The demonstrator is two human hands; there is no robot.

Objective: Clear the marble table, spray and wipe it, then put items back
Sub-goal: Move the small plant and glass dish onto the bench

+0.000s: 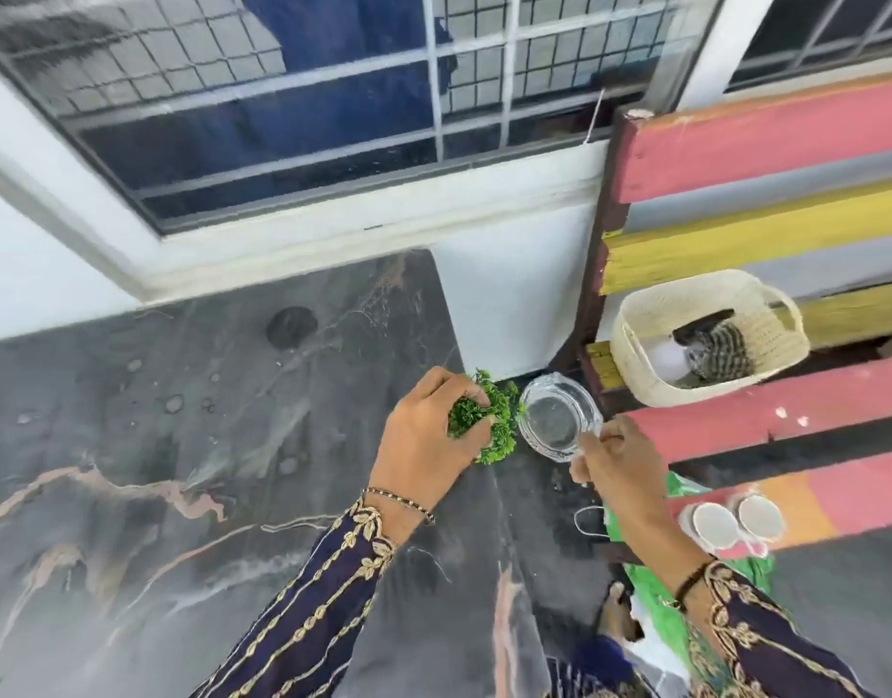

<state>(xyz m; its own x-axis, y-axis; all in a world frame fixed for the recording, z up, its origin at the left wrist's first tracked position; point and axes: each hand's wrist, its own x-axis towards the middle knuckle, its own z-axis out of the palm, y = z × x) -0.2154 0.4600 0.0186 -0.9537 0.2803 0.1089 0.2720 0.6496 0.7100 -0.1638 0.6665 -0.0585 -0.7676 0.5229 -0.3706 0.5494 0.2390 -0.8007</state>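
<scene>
The dark marble table (192, 445) with pink veins fills the lower left. At its far right corner, my left hand (428, 440) is closed around a small green leafy plant (499, 420). Right beside it, my right hand (615, 466) pinches the near rim of a clear glass ashtray (554, 420), which is at the table's right edge. Whether the ashtray rests on the marble or is lifted, I cannot tell. Both sleeves are dark blue with gold embroidery.
A small dark round object (291, 325) lies on the marble near the wall. A bench of pink and yellow slats (766, 143) stands to the right, bearing a woven white basket (705, 340) and two white cups (735, 521). A green bag (685, 622) lies below.
</scene>
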